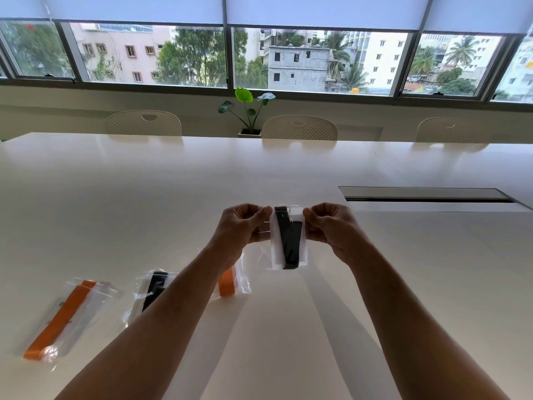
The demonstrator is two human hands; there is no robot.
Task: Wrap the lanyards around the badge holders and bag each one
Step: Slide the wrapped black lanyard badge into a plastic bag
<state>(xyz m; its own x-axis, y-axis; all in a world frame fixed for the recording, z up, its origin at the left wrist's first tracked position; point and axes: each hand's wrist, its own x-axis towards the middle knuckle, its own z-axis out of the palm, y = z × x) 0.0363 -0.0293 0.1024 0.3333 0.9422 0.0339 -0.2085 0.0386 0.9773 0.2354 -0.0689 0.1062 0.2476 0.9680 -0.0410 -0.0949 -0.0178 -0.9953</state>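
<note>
I hold a clear plastic bag (284, 210) up above the white table (144, 197). Inside it sits a white badge holder (276, 243) with a black lanyard (292, 241) wrapped around it. My left hand (240, 223) pinches the bag's top left edge and my right hand (331, 223) pinches its top right edge. Three bagged holders lie on the table to the left: one with an orange lanyard (62, 316), one with a black lanyard (154, 287) partly behind my left forearm, and one with an orange lanyard (227, 281) under my left wrist.
A long cable slot (427, 194) is set into the table at the right. Three white chairs (300, 128) stand along the far edge. A potted plant (249, 111) sits below the windows.
</note>
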